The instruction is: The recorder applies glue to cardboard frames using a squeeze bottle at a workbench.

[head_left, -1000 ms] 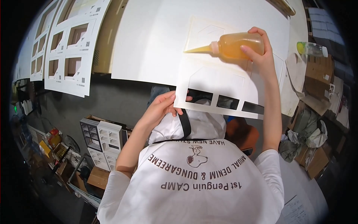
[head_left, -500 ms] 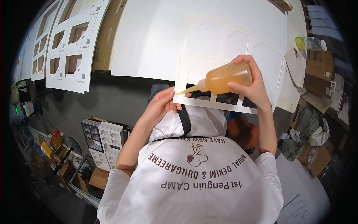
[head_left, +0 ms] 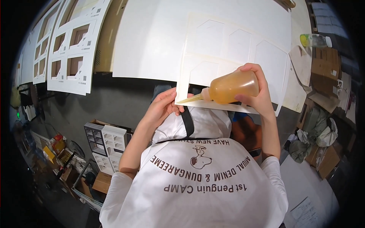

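My right hand [head_left: 257, 90] is wrapped round a squeeze bottle [head_left: 234, 87] of amber liquid, tilted so its long thin nozzle [head_left: 190, 99] points left. The nozzle tip is at the near-left corner of a white cut-out panel [head_left: 183, 81]; whether it touches cannot be told. This panel has several window-like openings and overhangs the table's near edge. My left hand [head_left: 167, 102] grips that same corner, its fingers partly hidden beneath. Under the panel lies a large plain white board [head_left: 148, 45].
At left hang printed white panels [head_left: 72, 49] with square openings. Small black and white frames [head_left: 108, 142] stand low at left. Past the table's right side are a clear bottle with green [head_left: 315, 40], cardboard boxes [head_left: 325, 64] and plastic bags [head_left: 327, 133].
The bottle has come slightly nearer to me, and its nozzle tip has slid along the panel's left strip to the near corner. My left hand stays at the corner.
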Demonstrator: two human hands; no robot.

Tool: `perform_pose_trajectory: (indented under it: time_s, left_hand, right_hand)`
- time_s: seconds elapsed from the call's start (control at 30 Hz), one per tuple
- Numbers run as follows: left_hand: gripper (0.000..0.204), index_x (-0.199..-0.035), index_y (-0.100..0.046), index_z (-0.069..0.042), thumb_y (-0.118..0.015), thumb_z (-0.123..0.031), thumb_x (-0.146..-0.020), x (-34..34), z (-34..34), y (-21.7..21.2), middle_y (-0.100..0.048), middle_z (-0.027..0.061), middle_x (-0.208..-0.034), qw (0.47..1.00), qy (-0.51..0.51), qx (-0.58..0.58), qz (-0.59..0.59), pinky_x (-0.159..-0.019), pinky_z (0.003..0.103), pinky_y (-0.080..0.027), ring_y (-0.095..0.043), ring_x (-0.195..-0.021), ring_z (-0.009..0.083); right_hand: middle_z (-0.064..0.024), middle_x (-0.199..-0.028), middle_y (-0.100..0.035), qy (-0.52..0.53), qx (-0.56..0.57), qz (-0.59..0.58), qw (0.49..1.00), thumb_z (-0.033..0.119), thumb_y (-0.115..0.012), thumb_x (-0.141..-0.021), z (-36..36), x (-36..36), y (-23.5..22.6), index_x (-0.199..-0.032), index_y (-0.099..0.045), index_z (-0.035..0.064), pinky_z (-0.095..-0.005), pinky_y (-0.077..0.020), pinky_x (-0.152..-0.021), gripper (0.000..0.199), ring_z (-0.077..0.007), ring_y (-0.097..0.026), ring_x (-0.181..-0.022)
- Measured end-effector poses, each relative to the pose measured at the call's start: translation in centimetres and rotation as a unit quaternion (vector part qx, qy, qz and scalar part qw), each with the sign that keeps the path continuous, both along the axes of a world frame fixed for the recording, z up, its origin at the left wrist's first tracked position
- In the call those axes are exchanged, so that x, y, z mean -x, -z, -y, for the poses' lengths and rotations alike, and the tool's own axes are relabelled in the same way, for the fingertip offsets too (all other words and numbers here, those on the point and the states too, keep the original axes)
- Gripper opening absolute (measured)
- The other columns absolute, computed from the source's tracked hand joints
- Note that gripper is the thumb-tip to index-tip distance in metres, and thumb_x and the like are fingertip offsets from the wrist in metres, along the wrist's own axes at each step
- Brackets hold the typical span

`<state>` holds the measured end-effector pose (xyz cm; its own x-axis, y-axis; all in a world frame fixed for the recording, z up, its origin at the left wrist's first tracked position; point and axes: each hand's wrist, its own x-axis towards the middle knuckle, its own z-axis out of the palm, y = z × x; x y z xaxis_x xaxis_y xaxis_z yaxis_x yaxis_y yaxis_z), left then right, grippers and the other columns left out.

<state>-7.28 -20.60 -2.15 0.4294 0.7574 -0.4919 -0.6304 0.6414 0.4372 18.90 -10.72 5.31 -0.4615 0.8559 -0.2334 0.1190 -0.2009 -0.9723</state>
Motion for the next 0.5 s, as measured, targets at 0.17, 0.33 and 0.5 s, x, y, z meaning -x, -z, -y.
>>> perform_pose_trajectory:
  time_s: [0.17, 0.33, 0.5]
  left_hand:
    - [0.038, -0.121, -0.042, 0.002, -0.034, -0.023, -0.095, -0.3, -0.5, -2.9, -0.059, 0.013, -0.101, 0.999, 0.006, -0.02, -0.037, -0.053, 0.022, -0.047, -0.053, -0.064, 0.0104]
    - [0.043, -0.108, -0.047, 0.003, -0.044, -0.036, -0.09, 0.4, -1.9, -6.3, -0.059, 0.0101, -0.092, 0.988, -0.066, -0.048, -0.133, -0.047, 0.02, -0.044, -0.049, -0.056, 0.007]
    - [0.044, -0.126, -0.04, 0.001, -0.045, -0.024, -0.09, 4.2, -4.8, -5.3, -0.061, 0.0096, -0.094, 0.957, -0.127, -0.058, -0.256, -0.05, 0.02, -0.049, -0.047, -0.057, 0.007]
  right_hand:
    - [-0.0035, -0.103, -0.048, 0.175, 0.08, -0.123, 0.974, 0.034, -0.075, -0.062, -1.2, -1.5, -0.7, -0.115, -0.039, 0.0131, -0.0252, -0.0453, -0.076, 0.067, -0.0141, -0.051, -0.096]
    - [-0.0024, -0.117, -0.047, 0.281, 0.048, -0.117, 0.951, 0.041, -0.069, -0.069, -4.3, -5.1, -0.9, -0.125, -0.039, 0.0158, -0.0316, -0.0412, -0.087, 0.069, -0.018, -0.044, -0.112]
    - [0.0035, -0.102, -0.05, 0.288, -0.061, -0.028, 0.955, 0.031, -0.065, -0.076, -8.9, -4.2, -1.5, -0.116, -0.044, 0.017, -0.0191, -0.0349, -0.061, 0.047, -0.0053, -0.048, -0.085]
